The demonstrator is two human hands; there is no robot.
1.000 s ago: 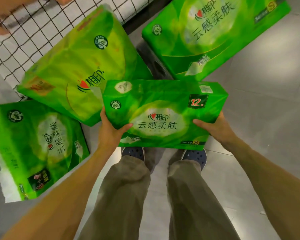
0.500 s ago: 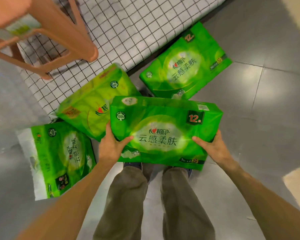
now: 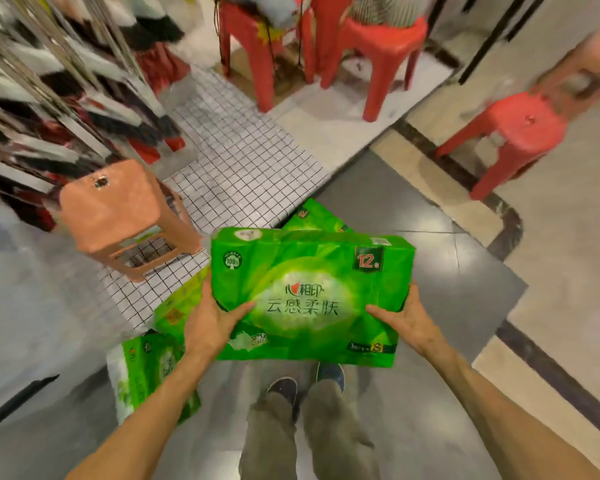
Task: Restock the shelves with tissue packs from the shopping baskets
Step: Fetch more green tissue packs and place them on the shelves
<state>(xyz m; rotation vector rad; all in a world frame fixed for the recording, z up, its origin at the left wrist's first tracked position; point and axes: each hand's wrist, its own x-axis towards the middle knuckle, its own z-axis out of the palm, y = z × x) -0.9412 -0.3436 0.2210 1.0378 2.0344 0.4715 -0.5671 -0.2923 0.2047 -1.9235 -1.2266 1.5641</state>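
I've straightened up: the tissue pack [image 3: 309, 292] is now lifted clear of the floor, my left hand [image 3: 210, 318] and right hand [image 3: 407, 318] clamping its ends. Spare packs [image 3: 149, 372] lie below-left; the shelves, probably that blur up-left, come next.

The light is bright and even, from above, with soft glare on the glossy grey floor tiles [image 3: 413, 216]. Strong motion blur smears the left edge; wide-angle distortion bends the borders.
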